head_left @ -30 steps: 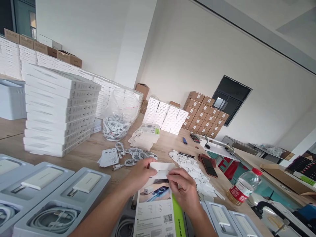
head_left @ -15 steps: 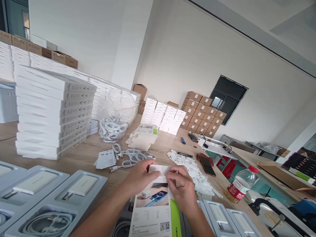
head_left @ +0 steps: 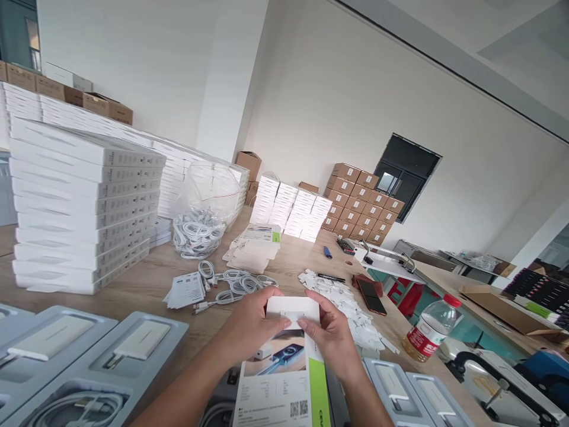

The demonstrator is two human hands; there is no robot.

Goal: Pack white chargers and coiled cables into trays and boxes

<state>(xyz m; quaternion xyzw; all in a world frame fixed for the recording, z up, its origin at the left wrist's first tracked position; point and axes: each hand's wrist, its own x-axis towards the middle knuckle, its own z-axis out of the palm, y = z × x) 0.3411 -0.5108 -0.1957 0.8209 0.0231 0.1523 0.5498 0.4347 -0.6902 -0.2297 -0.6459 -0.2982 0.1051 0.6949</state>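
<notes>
A printed cardboard package (head_left: 275,391) with a green side stripe and a phone picture stands upright before me. A white flap (head_left: 293,305) with a cut-out slot is at its top. My left hand (head_left: 255,323) grips the flap's left side, its thumb pressed on the front. On the other side my right hand (head_left: 331,332) pinches the flap, and the two thumb tips almost meet at the slot. The fingers behind the card are mostly hidden. Grey trays (head_left: 137,356) with white power adapters and coiled cables lie to the left and right of the package.
White boxes (head_left: 84,207) are stacked high at left. Bagged cables (head_left: 200,231), loose cables (head_left: 242,284), leaflets (head_left: 185,289) and flat cards (head_left: 253,249) lie beyond my hands. To the right are paper scraps (head_left: 351,317), a phone (head_left: 372,298) and a bottle (head_left: 430,329).
My right hand has shifted from a fingertip pinch over the flap to a hold on its right side, thumb in front. The flap now shows more fully; the view has shifted slightly.
</notes>
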